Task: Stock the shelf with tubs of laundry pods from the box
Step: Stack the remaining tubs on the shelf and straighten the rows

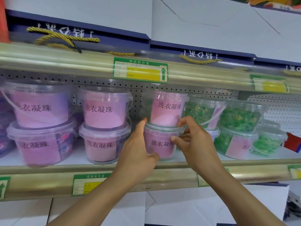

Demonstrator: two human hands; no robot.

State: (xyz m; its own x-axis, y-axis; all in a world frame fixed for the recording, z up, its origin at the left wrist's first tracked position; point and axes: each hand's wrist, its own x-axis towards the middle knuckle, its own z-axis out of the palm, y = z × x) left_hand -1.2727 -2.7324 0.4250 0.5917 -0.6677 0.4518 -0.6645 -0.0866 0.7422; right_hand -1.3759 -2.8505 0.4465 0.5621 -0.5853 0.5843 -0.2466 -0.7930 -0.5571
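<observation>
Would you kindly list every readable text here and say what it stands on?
"洗衣凝珠": pink labels on the tubs, e.g. upper tub and lower tub between the left hand and right hand.
"商品标价签": header of the green price tag; its smaller print is blurred.
Upside-down white characters on the blue bags: unreadable.

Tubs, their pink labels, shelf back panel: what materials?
Tubs: clear glossy plastic, apparently; contents show through and rims catch highlights. Pink labels: matte, probably paper, printed with black characters. Back panel: pale perforated sheet with regular holes, likely painted metal.
</observation>
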